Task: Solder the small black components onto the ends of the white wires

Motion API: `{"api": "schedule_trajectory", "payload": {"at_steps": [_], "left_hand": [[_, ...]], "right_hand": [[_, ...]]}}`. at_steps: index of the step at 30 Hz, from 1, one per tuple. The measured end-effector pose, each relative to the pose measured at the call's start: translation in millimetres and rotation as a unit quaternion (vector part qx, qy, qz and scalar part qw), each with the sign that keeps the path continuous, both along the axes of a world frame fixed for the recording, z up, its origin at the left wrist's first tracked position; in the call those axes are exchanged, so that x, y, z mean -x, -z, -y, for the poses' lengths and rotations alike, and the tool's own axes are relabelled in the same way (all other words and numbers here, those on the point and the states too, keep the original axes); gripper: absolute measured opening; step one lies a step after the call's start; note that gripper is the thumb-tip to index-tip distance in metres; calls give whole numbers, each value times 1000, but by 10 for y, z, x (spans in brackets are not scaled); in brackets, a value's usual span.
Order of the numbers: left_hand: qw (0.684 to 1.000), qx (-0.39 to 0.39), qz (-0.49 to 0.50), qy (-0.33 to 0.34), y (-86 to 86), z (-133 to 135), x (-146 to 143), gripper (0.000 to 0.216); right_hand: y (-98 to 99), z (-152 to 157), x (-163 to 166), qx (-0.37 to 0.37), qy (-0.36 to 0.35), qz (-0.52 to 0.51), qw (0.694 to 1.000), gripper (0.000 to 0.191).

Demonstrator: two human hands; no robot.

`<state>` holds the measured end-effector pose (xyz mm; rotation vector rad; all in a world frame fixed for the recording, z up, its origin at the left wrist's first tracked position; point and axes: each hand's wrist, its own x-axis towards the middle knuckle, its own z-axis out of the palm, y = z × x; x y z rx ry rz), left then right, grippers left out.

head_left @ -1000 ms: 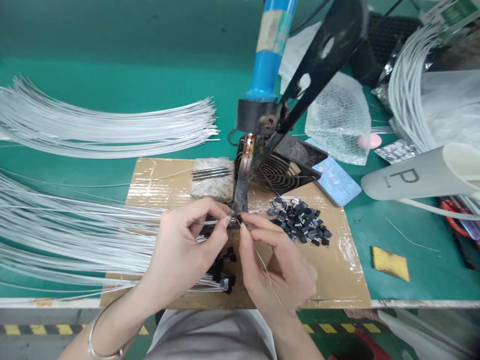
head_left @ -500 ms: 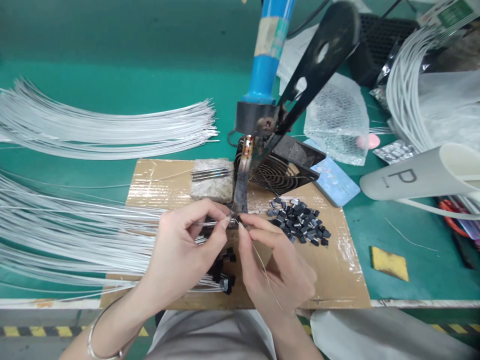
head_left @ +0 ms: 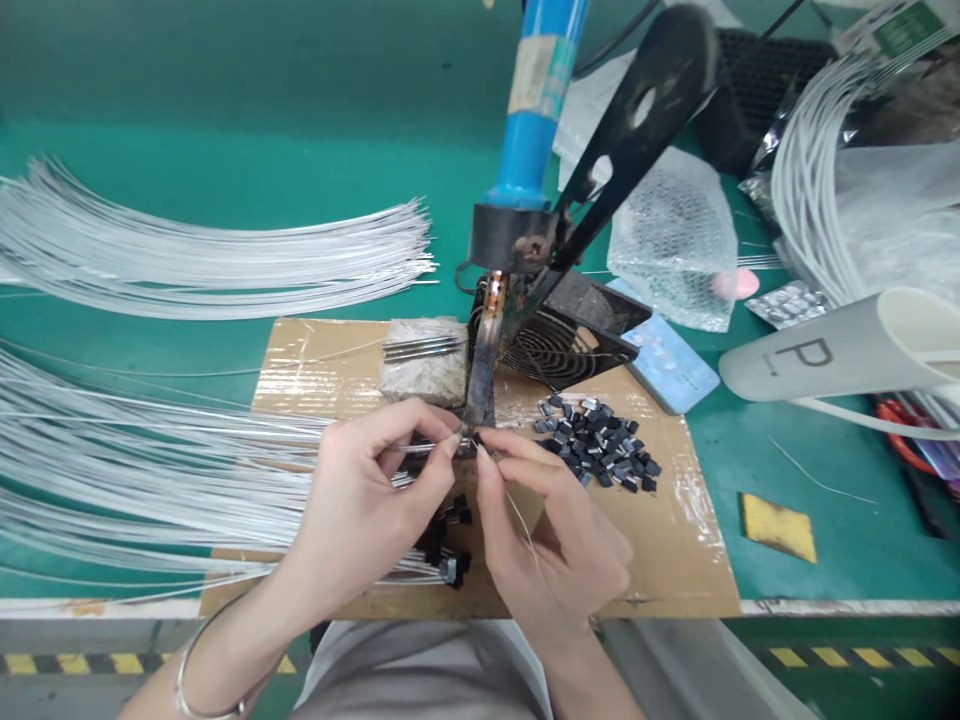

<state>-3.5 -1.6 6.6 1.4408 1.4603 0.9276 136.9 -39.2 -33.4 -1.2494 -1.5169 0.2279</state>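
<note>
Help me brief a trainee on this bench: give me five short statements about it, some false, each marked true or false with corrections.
1. The right hand pinches a thin wire. True.
2. The yellow sponge lies on the cardboard sheet. False: it lies on the green tabletop.
3. The silver bangle circles the right wrist. False: it circles the left one.
4. The blue-handled soldering iron points down, its lower end close to the left hand. True.
5. The small black components are piled on the cardboard sheet. True.
</note>
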Motion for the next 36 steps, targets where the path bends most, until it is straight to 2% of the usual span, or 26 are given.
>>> {"api": "schedule_trajectory", "payload": {"at_steps": [19,26,28,32,35,36], "left_hand": [[1000,-3,-1,4,-28,13,21,16],[1000,6,-6,2,5,-14,16,14],[1000,13,-15,1,17,-9,19,14],[999,8,-41,-1,37,36,50,15],[995,-36,-91,0,77,100,131,15],[991,-61,-122,1,99,129,173,15]], "right_hand": [[-25,28,3,19,7,2,1000,14],[29,57,-11,54,-15,-34,998,17],[48,70,-9,69,-18,-75,995,15],[30,100,-119,107,64,-225,966,6],[24,125,-362,141,38,-368,918,33],[40,137,-461,142,31,-400,905,47]]}}
